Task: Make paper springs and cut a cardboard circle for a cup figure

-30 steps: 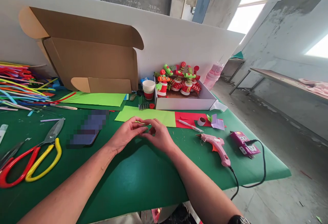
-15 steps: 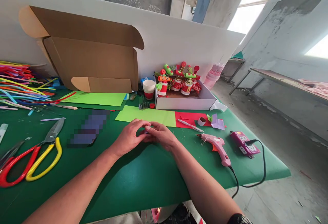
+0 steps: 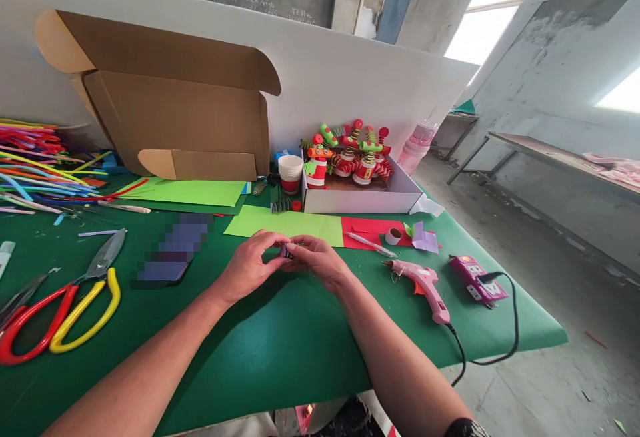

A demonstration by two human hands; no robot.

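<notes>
Over the middle of the green table, my left hand [image 3: 253, 265] and my right hand [image 3: 320, 260] meet at the fingertips. Between them they pinch a small purplish piece [image 3: 286, 251], mostly covered by the fingers; it looks like paper, but its exact form is hard to make out. Just beyond the hands lies a light green paper sheet [image 3: 295, 225], with a red paper sheet [image 3: 367, 227] at its right end. A white pen [image 3: 371, 245] rests on the red sheet near a small paper roll [image 3: 393, 236] and a lilac paper piece [image 3: 425, 238].
On the right are a pink glue gun [image 3: 423, 285] and a purple power box [image 3: 475, 280] with a black cable. Scissors [image 3: 107, 257] and a blurred phone [image 3: 175, 250] lie left. Behind stand paper cups [image 3: 291, 171], a white box [image 3: 363, 205] of figures and a cardboard box [image 3: 185, 123].
The fingers have shifted slightly, and more of the small purplish piece shows between them. Everything else on the table lies as before.
</notes>
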